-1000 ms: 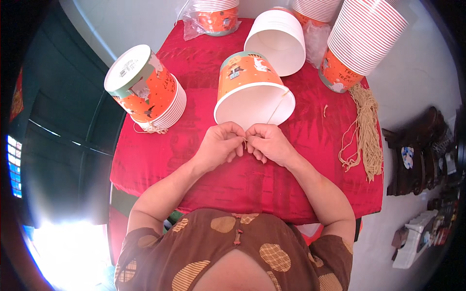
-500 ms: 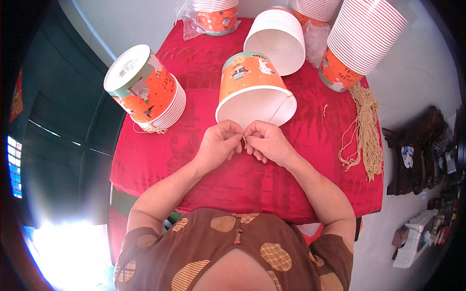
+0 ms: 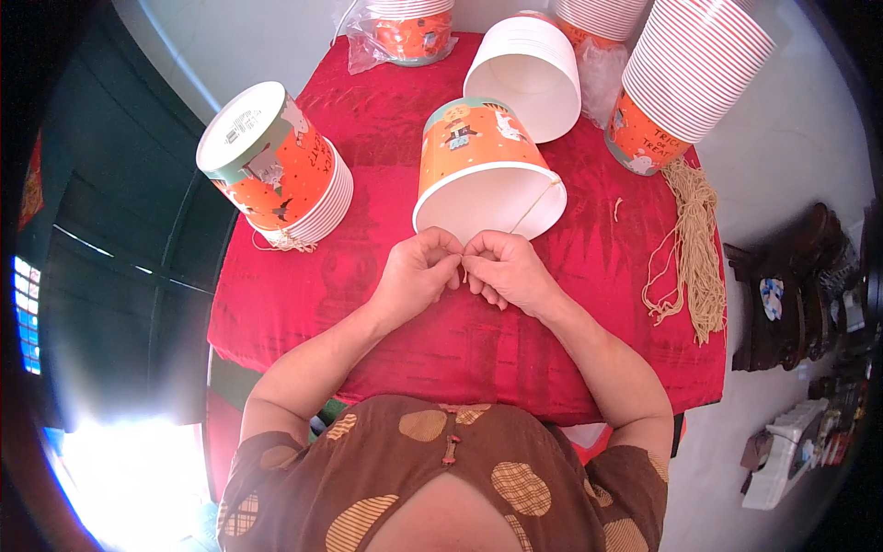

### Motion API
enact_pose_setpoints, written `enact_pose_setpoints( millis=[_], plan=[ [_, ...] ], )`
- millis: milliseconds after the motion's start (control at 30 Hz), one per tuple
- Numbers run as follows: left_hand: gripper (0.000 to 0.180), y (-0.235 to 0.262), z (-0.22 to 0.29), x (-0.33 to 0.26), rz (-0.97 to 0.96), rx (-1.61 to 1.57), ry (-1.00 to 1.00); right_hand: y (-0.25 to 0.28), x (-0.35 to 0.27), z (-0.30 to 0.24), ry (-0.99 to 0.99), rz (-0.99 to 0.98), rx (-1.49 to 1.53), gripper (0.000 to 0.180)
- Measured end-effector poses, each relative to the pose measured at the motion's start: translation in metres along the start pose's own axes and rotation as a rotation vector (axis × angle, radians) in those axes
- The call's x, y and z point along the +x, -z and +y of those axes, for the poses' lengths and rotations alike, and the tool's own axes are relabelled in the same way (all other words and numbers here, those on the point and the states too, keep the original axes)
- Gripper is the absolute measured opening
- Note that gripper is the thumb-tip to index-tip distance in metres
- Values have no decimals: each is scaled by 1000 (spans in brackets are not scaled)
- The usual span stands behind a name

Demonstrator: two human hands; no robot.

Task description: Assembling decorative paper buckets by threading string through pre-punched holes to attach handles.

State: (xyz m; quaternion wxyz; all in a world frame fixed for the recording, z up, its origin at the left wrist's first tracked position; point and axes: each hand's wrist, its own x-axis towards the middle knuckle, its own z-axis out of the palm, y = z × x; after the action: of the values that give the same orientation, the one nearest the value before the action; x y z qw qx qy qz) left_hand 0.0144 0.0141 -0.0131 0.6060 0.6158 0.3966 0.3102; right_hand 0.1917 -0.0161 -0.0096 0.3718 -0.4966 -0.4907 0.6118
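Note:
An orange paper bucket [image 3: 483, 138] with a white inside lies on its side, its mouth toward me. A thin tan string [image 3: 533, 210] runs from the right part of its rim across the mouth down to my hands. My left hand [image 3: 425, 274] pinches the string between thumb and fingertips, just in front of the bucket's lower rim. Close against it, my right hand [image 3: 506, 270] pinches the string too, and a short end hangs between the fingertips. The exact hold is partly hidden by the fingers.
A stack of upturned paper buckets [image 3: 276, 166] stands at the left, with string at its rim. A white-sided bucket [image 3: 526, 74] lies behind. At the right are a tall bucket stack [image 3: 685, 83] and a bundle of tan strings [image 3: 694, 258]. A red cloth [image 3: 368, 368] covers the table.
The bucket has shifted very slightly to the right. Both hands stay in nearly the same place, fingertips together on the string.

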Motion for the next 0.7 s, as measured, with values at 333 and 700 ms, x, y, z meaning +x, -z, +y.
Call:
enact_pose_setpoints(
  millis=[333,700],
  plan=[
    [5,1,2,-1,3,20,-2,-1,1,0,6,7,3,9],
    [5,1,5,-1,-1,28,1,2,2,4,-4,21,44,13]
  ],
)
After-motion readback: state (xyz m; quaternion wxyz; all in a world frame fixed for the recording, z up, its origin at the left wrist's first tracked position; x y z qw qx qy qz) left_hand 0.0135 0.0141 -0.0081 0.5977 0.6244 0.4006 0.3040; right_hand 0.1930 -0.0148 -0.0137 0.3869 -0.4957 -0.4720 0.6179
